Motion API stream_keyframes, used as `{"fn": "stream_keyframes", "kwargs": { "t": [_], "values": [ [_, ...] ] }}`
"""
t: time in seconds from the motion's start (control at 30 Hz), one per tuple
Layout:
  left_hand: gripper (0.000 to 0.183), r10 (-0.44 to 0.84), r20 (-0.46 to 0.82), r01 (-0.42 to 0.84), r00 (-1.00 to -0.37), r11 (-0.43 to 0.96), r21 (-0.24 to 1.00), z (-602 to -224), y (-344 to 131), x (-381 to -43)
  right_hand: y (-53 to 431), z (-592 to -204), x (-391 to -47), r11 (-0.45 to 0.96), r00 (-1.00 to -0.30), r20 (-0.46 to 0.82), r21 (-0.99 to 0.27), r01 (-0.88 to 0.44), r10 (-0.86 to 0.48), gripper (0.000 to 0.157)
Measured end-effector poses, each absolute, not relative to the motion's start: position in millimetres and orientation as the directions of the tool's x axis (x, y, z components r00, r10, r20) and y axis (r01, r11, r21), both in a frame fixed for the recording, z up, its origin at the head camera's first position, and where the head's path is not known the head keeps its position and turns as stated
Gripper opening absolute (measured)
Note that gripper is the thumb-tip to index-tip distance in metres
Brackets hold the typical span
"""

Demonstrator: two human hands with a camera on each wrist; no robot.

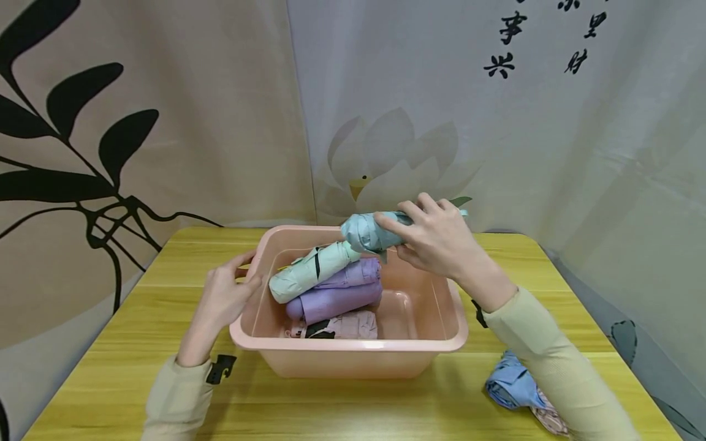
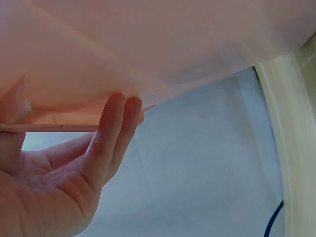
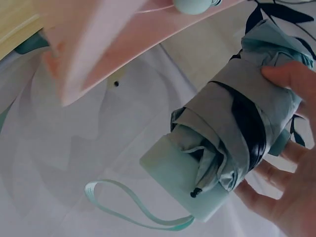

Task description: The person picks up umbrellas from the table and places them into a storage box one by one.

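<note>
My right hand (image 1: 436, 236) grips a light blue folded umbrella (image 1: 368, 231) over the back of a pink plastic tub (image 1: 353, 345). In the right wrist view the umbrella (image 3: 224, 118) shows a dark strap, a pale handle and a wrist loop (image 3: 138, 212). My left hand (image 1: 227, 294) holds the tub's left rim, its fingers (image 2: 109, 133) against the outer wall. Inside the tub lie a mint green folded umbrella (image 1: 309, 274), a purple one (image 1: 339, 301), another purple one (image 1: 355, 272) behind it, and a pale pink one (image 1: 355, 324) at the front.
A blue folded umbrella (image 1: 512, 383) and a pale pink patterned one (image 1: 548, 413) lie on the wooden table (image 1: 138, 367) at the right, partly behind my right sleeve. A printed curtain (image 1: 231, 122) hangs close behind the table.
</note>
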State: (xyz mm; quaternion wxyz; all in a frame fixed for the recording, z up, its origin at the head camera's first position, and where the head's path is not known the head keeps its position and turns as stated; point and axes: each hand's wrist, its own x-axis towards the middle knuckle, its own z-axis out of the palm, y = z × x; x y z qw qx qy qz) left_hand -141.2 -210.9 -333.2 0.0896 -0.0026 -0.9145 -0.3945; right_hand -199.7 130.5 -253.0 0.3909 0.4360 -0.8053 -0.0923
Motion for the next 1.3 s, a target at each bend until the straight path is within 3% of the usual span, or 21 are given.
{"fn": "stream_keyframes", "kwargs": {
  "t": [0.3, 0.7, 1.17, 1.3],
  "values": [
    [0.051, -0.07, 0.157, 0.067, -0.985, 0.686, 0.724, -332.9, -209.7, -141.0, 97.1, -253.6, -202.2, 0.547, -0.339, 0.445, 0.518, -0.657, -0.829, 0.056],
    [0.051, -0.076, 0.174, 0.071, -0.982, 0.701, 0.71, -334.2, -210.9, -141.8, 59.4, -265.0, -199.3, 0.471, -0.288, 0.387, 0.555, -0.686, -0.876, 0.039],
    [0.051, -0.073, 0.175, 0.074, -0.982, 0.699, 0.711, -333.9, -210.0, -141.8, 47.5, -281.2, -198.7, 0.445, -0.364, 0.258, 0.556, -0.702, -0.895, 0.046],
    [0.05, -0.073, 0.177, 0.076, -0.982, 0.701, 0.709, -333.8, -210.2, -141.8, 44.8, -285.2, -199.1, 0.436, -0.354, 0.256, 0.569, -0.697, -0.9, 0.045]
  ]
}}
